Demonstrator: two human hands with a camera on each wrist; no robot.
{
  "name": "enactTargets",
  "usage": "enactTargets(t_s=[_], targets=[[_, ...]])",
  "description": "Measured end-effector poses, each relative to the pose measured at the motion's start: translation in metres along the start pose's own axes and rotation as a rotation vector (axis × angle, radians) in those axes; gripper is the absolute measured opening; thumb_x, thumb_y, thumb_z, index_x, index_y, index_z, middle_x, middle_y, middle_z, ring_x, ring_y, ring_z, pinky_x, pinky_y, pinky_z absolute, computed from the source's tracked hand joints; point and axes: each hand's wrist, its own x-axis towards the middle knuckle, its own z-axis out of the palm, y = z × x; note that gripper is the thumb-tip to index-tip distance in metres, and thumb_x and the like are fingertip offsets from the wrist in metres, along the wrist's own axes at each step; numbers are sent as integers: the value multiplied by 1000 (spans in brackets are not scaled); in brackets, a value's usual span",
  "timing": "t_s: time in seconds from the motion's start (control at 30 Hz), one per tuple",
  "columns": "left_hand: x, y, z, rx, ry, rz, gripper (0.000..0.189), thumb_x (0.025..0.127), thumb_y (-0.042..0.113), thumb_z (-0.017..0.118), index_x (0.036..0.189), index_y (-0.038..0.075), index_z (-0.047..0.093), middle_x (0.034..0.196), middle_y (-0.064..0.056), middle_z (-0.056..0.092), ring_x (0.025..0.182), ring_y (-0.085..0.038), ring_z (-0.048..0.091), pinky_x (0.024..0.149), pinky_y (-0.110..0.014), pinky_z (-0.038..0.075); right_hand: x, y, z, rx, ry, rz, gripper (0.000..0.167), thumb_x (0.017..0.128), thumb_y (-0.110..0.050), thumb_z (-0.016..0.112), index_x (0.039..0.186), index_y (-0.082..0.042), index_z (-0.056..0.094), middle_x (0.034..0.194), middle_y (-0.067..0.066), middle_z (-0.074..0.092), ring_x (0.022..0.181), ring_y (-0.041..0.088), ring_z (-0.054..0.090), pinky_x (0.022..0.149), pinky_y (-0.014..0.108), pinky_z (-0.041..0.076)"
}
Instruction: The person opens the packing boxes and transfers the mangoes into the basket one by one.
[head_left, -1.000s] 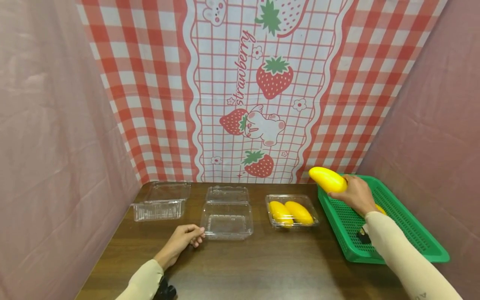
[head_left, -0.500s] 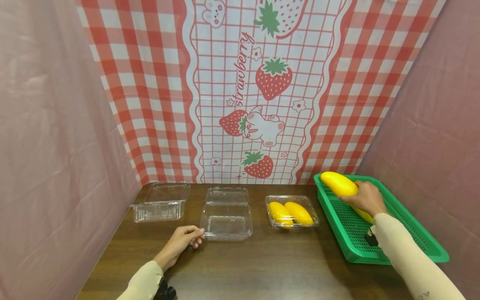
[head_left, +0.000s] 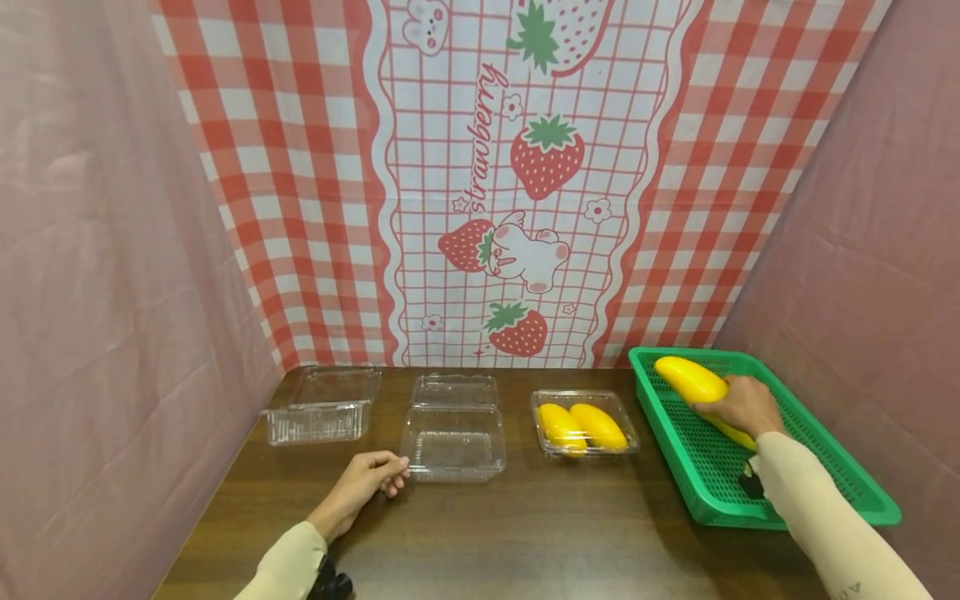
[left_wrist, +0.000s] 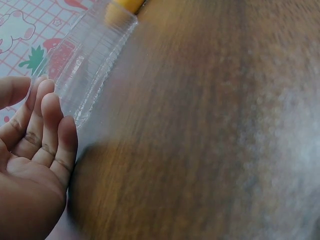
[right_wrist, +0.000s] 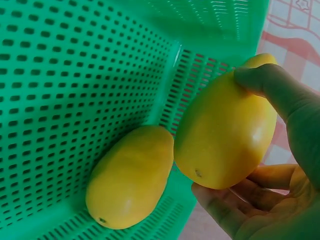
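Right hand (head_left: 750,404) over the green basket (head_left: 672,446), its thumb on one side of a held mango (head_left: 690,379) and its fingers on the other, gripping the fruit; the held mango lies tilted within the basket's outline, its free end pointing toward the basket's far left corner; whether it touches the basket floor cannot be told; a second mango (right_wrist: 130,177), partly hidden by the hand in the head view, rests inside the basket just beside the held one; just left of the basket, a fruit container (head_left: 585,394) of clear plastic bears two mangoes (head_left: 598,427) side by side; farther left of the basket stands the middle container (head_left: 453,450), clear, with its lid folded back; the left hand (head_left: 367,475) pinches this container's near left corner between thumb and index finger, the other fingers loosely bent; farthest left of the basket is an end container (head_left: 318,421), likewise clear and open; the basket and all three containers stand on a brown wood-grain table (head_left: 525,533); behind the basket hangs a red-and-white checked cloth (head_left: 697,208) printed with strawberries; a pink curtain (head_left: 885,292) hangs to the basket's right.
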Motion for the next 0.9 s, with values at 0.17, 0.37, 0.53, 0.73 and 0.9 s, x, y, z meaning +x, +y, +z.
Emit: enactTargets(t_s=[0.17,0.37,0.53,0.73,0.9], targets=[[0,0,0,-2,-1,0,32,100,23,69,98,-9,68,79,-3,65,68,-12,59,63,-24,53,-2,6,3,5,-36,21,70,82,-42,83,107,18,59,82,18,59,71,31,50,60,39,41],[0,0,0,-9,-3,8,32,100,22,69,97,-9,68,80,-4,66,68,-12,59,63,-23,53,-2,14,10,2,-78,50,62,84,-44,81,96,13,60,77,15,56,67,29,50,57,38,41],[1,-1,0,-7,-3,15,32,100,22,69,97,-10,68,80,-5,66,68,-12,59,63,-23,53,-3,17,11,9,-106,67,63,83,-45,82,96,12,58,78,15,56,68,29,51,57,40,43],[1,-1,0,-5,-2,14,33,100,22,69,97,-11,68,80,-5,66,68,-12,59,63,-23,53,-4,19,14,2,-125,73,61,83,-45,82,93,11,58,77,15,55,68,29,50,57,39,43],[1,-1,0,-2,-1,14,35,100,22,69,99,-13,67,79,-4,66,67,-12,59,63,-23,53,-6,17,17,4,-126,68,59,83,-44,82,90,10,59,75,14,56,66,28,51,56,38,44]])
